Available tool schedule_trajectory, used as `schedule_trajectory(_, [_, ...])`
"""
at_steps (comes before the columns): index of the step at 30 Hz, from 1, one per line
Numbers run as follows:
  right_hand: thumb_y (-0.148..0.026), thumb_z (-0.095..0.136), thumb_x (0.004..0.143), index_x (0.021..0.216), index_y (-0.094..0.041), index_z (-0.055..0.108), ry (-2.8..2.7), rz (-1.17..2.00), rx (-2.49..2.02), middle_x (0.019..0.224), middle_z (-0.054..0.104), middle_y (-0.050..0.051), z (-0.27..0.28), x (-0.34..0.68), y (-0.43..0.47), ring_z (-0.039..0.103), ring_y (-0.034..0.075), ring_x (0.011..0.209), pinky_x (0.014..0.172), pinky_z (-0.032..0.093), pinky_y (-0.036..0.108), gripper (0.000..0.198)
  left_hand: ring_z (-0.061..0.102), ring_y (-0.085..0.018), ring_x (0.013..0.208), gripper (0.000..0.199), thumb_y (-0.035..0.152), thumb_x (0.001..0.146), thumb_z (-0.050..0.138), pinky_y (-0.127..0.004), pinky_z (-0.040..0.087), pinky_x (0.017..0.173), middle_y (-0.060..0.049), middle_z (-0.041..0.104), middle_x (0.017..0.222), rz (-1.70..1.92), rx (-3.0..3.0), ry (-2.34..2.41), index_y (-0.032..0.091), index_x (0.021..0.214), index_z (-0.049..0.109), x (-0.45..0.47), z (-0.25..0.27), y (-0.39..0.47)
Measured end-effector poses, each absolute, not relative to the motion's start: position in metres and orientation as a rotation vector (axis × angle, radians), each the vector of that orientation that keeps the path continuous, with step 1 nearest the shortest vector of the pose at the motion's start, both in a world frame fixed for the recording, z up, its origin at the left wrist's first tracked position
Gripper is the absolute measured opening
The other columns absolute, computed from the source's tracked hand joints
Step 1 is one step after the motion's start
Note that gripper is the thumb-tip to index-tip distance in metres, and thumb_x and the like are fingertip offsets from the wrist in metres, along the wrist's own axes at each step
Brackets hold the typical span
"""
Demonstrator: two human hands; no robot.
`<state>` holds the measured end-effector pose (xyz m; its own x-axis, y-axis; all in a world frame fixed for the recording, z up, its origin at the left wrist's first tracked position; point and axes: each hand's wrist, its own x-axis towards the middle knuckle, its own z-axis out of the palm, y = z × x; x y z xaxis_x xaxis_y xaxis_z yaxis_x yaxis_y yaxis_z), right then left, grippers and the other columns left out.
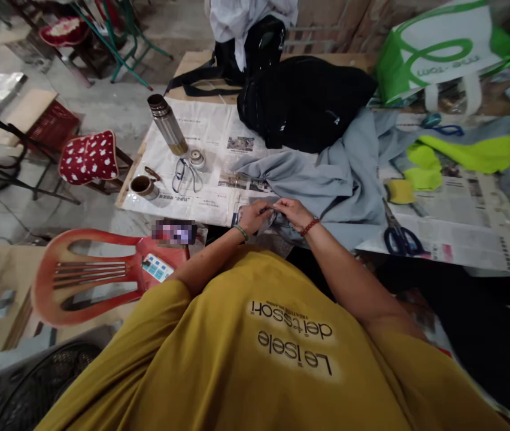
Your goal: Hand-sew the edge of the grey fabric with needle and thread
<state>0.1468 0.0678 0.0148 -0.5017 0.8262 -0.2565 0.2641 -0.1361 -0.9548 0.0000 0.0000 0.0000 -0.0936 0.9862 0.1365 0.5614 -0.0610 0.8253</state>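
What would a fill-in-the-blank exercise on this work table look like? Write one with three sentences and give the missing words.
1. Both hands, the left hand and the right hand, pinch an edge of the ______ fabric.
2. The blue-handled scissors lie on the ______ that covers the table.
3. The steel flask stands with its lid ______.

Missing words: grey; newspaper; off

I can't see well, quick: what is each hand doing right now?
Left hand: closed, pinching the edge of the grey cloth.
Right hand: closed on the same cloth edge, holding something thin; what it is cannot be told.
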Motion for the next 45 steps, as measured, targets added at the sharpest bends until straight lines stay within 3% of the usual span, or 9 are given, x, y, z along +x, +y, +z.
schedule_trajectory(6, [-0.038, 0.056, 0.074, 0.077, -0.015, 0.063, -1.726, 1.565, -1.296, 0.065, 0.056, -0.001, 0.020, 0.146, 0.077, 0.047, 0.010, 0.059, 0.060, 0.038, 0.023, 0.024, 0.060, -0.016, 0.085, 0.015, 0.029, 0.083, 0.061, -0.027, 0.046, 0.083, -0.003, 0.068, 0.086, 1.039, 1.487, 1.554, 0.016, 0.086, 0.069, -0.012, -0.003, 0.001])
schedule_trajectory(9, [-0.037, 0.054, 0.079, 0.096, -0.017, 0.065, -1.649, 1.246, -1.282, 0.083, 0.063, 0.003, 0.034, 0.156, 0.088, 0.055, 0.013, 0.070, 0.070, 0.045, 0.027, 0.028, 0.057, -0.015, 0.079, 0.020, 0.035, 0.080, 0.062, -0.026, 0.045, 0.079, -0.001, 0.065, 0.080, 1.037, 1.364, 1.448, 0.015, 0.083, 0.067, -0.019, 0.002, 0.002])
schedule_trajectory(12, [-0.042, 0.052, 0.084, 0.103, -0.019, 0.064, -1.604, 0.925, -1.204, 0.100, 0.063, 0.006, 0.052, 0.173, 0.080, 0.058, 0.016, 0.083, 0.080, 0.047, 0.029, 0.032, 0.054, -0.013, 0.075, 0.026, 0.040, 0.076, 0.063, -0.025, 0.044, 0.076, 0.000, 0.063, 0.076, 1.038, 1.262, 1.397, 0.015, 0.080, 0.065, -0.021, 0.008, 0.001])
schedule_trajectory(14, [-0.045, 0.050, 0.087, 0.100, -0.020, 0.065, -1.628, 0.899, -1.195, 0.094, 0.064, 0.006, 0.061, 0.183, 0.059, 0.058, 0.016, 0.079, 0.077, 0.048, 0.029, 0.033, 0.053, -0.013, 0.073, 0.029, 0.044, 0.074, 0.065, -0.025, 0.044, 0.074, 0.001, 0.061, 0.074, 1.035, 1.211, 1.387, 0.015, 0.079, 0.065, -0.021, 0.011, 0.000])
schedule_trajectory(18, [-0.043, 0.048, 0.088, 0.083, -0.018, 0.066, -1.892, 1.221, -1.129, 0.067, 0.061, 0.002, 0.057, 0.186, 0.012, 0.054, 0.013, 0.059, 0.063, 0.046, 0.026, 0.031, 0.052, -0.012, 0.069, 0.033, 0.047, 0.070, 0.068, -0.024, 0.043, 0.069, 0.001, 0.060, 0.070, 1.044, 1.145, 1.342, 0.015, 0.075, 0.064, -0.022, 0.015, -0.001])
schedule_trajectory(22, [-0.026, 0.052, 0.082, 0.085, -0.019, 0.069, -2.078, 1.069, -1.108, 0.083, 0.067, 0.005, 0.033, 0.179, 0.014, 0.059, 0.016, 0.077, 0.077, 0.047, 0.029, 0.019, 0.050, -0.011, 0.063, 0.037, 0.049, 0.065, 0.072, -0.024, 0.041, 0.063, 0.001, 0.059, 0.068, 0.976, 1.080, 1.276, 0.015, 0.076, 0.065, -0.027, 0.018, 0.002])
schedule_trajectory(26, [-0.017, 0.051, 0.079, 0.094, -0.018, 0.068, -2.102, 0.924, -1.097, 0.094, 0.067, 0.007, 0.017, 0.173, 0.039, 0.059, 0.018, 0.087, 0.084, 0.047, 0.033, 0.023, 0.051, -0.012, 0.067, 0.038, 0.048, 0.062, 0.076, -0.025, 0.041, 0.066, 0.001, 0.060, 0.069, 0.920, 1.127, 1.250, 0.013, 0.075, 0.066, -0.029, 0.021, 0.007])
schedule_trajectory(33, [-0.024, 0.059, 0.084, 0.106, -0.019, 0.063, -2.214, 0.731, -0.934, 0.101, 0.063, 0.010, 0.010, 0.162, 0.026, 0.057, 0.021, 0.093, 0.085, 0.047, 0.036, 0.023, 0.052, -0.013, 0.069, 0.036, 0.048, 0.065, 0.074, -0.026, 0.041, 0.069, 0.001, 0.061, 0.069, 0.935, 1.162, 1.291, 0.014, 0.075, 0.068, -0.028, 0.019, 0.007])
schedule_trajectory(45, [-0.025, 0.045, 0.094, 0.099, -0.019, 0.063, -2.308, 0.607, -0.934, 0.095, 0.063, 0.010, 0.007, 0.149, 0.033, 0.057, 0.022, 0.092, 0.084, 0.045, 0.036, 0.020, 0.056, -0.014, 0.075, 0.036, 0.047, 0.068, 0.071, -0.028, 0.044, 0.078, -0.001, 0.065, 0.075, 0.990, 1.195, 1.290, 0.014, 0.078, 0.069, -0.023, 0.017, 0.007])
